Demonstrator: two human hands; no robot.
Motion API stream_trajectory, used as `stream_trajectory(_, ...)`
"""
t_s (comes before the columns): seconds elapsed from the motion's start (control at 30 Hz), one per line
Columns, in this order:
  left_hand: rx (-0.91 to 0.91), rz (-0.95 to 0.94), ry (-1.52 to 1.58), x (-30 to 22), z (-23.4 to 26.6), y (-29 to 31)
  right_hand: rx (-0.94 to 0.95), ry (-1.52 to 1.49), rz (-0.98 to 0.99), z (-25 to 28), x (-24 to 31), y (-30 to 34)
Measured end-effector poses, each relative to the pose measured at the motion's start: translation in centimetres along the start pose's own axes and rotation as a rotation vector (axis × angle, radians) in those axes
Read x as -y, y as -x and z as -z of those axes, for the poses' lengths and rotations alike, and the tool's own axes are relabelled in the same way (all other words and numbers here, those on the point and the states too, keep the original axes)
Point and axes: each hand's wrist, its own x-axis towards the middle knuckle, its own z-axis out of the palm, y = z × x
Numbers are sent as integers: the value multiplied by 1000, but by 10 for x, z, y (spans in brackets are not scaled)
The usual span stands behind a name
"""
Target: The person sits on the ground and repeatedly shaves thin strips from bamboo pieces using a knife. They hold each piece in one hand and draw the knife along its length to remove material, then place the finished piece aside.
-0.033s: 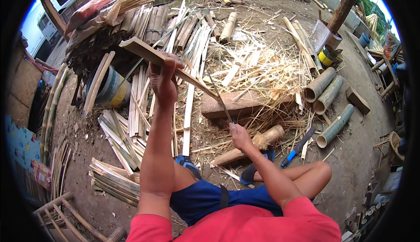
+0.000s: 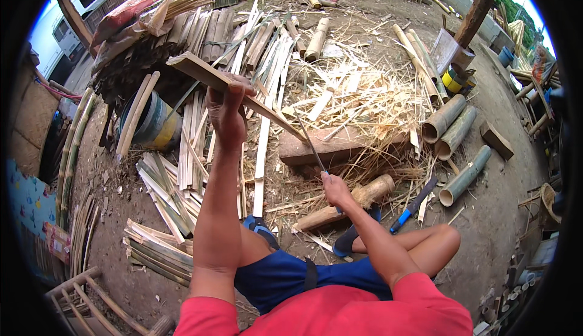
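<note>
My left hand is closed around a split bamboo strip, raised and slanting down to the right. The strip's lower end reaches a brown block on the ground. My right hand grips the handle of a long, thin-bladed knife. Its blade points up and away, crossing the strip close to that lower end; whether the edge touches it I cannot tell. Pale bamboo shavings heap up behind and over the block. A bamboo log lies between my feet and the block.
A second long blade with a blue handle lies right of my foot. Cut bamboo tubes sit farther right. Split strips spread on the left, near a blue-and-yellow bucket. A wooden rack stands lower left.
My right hand and the knife have shifted slightly toward me and to the right. The left hand and the bamboo strip hold the same position.
</note>
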Motion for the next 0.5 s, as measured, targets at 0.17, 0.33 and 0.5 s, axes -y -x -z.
stream_trajectory(0.17,-40,-48,-31,13,3,-13,-155,-22,272,-27,-66,-52)
stream_trajectory(0.33,-65,72,23,50,31,-2,-82,-84,25,-35,-97,-66)
stream_trajectory(0.5,33,552,-331,96,68,43,78,-414,-110,-25,-114,-62)
